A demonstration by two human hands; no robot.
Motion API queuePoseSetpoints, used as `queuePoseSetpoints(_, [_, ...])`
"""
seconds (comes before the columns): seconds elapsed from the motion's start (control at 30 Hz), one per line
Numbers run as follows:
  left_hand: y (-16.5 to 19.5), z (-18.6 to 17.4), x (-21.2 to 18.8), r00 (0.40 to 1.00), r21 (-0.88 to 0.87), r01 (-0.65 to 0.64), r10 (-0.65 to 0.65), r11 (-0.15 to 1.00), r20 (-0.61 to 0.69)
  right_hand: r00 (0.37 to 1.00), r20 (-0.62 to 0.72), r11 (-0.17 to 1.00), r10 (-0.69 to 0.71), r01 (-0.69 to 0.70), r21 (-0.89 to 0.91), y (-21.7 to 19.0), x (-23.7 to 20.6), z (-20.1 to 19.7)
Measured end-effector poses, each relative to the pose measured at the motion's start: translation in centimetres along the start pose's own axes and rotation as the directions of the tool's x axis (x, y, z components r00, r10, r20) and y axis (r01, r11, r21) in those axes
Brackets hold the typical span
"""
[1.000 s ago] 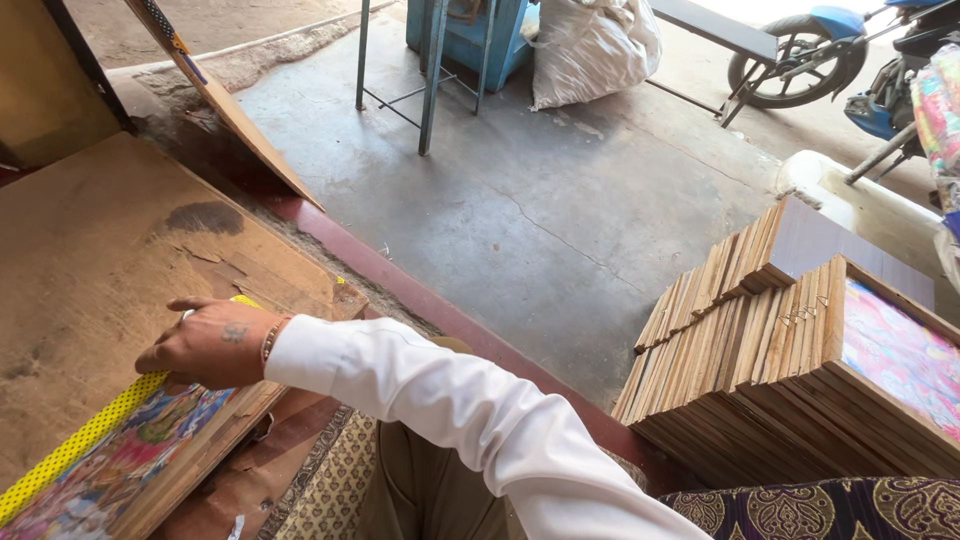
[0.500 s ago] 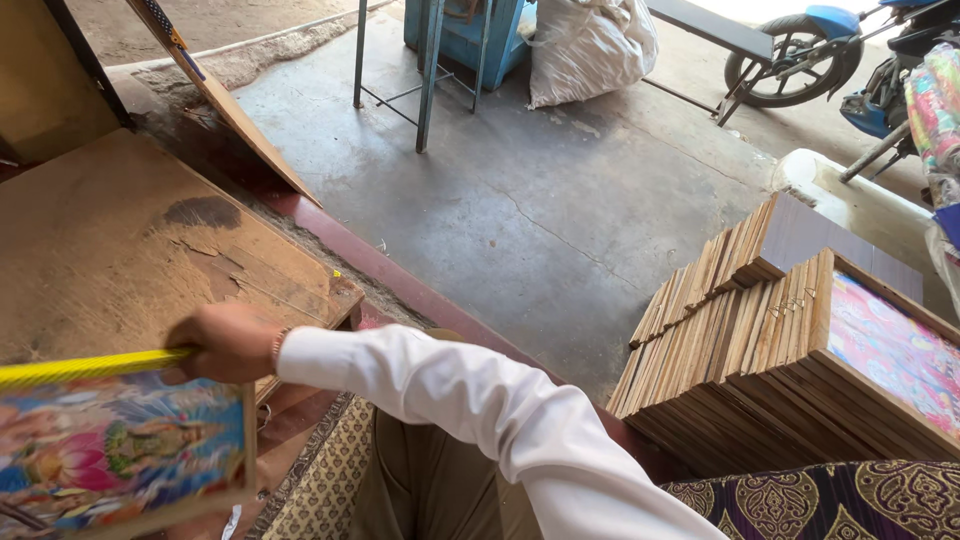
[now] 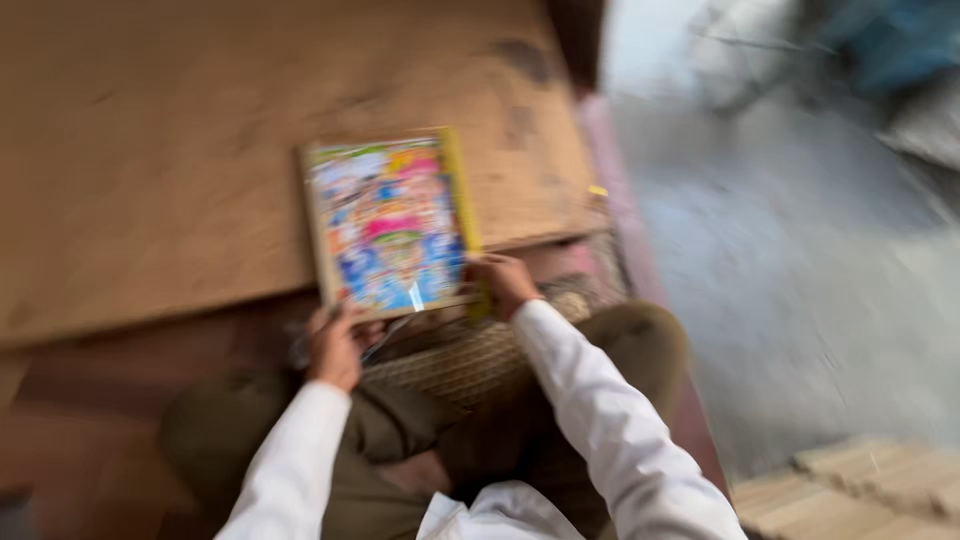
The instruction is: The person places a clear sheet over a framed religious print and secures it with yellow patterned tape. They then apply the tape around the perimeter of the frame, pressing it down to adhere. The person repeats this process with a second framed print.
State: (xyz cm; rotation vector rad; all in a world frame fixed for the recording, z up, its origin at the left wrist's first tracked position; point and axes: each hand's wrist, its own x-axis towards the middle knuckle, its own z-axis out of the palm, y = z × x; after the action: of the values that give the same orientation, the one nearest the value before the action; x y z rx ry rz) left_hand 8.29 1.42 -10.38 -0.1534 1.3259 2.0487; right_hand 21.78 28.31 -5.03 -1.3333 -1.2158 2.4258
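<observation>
The blurred head view shows a colourful framed picture (image 3: 388,225) with a yellow edge lying face up on a brown board (image 3: 150,170), its near edge overhanging the board's front toward the person's lap. The left hand (image 3: 335,345) has its grip closed on the picture's near-left corner and the right hand (image 3: 503,285) has its grip closed on the near-right corner, both arms in white sleeves. A stack of wooden frames (image 3: 850,490) sits well apart at the lower right on the grey floor (image 3: 800,280).
</observation>
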Motion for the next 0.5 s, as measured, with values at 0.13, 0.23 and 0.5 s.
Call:
queuePoseSetpoints(0.13, [0.1,1.3,0.8,0.997,0.027,0.025,-0.023,0.999,-0.068,0.997,-0.001,0.996,-0.076,0.076,-0.051,0.0,-0.8,1.0])
queuePoseSetpoints(0.23, [1.1,2.8,1.2,0.999,0.002,0.006,-0.006,1.000,-0.041,0.991,-0.003,0.991,-0.132,0.132,0.023,0.2,-0.9,1.4])
queuePoseSetpoints(0.5, [3.1,5.2,-3.0,0.937,-0.079,0.044,-0.069,0.996,-0.343,0.991,0.056,0.975,-0.118,0.105,0.194,0.1,-1.3,1.5])
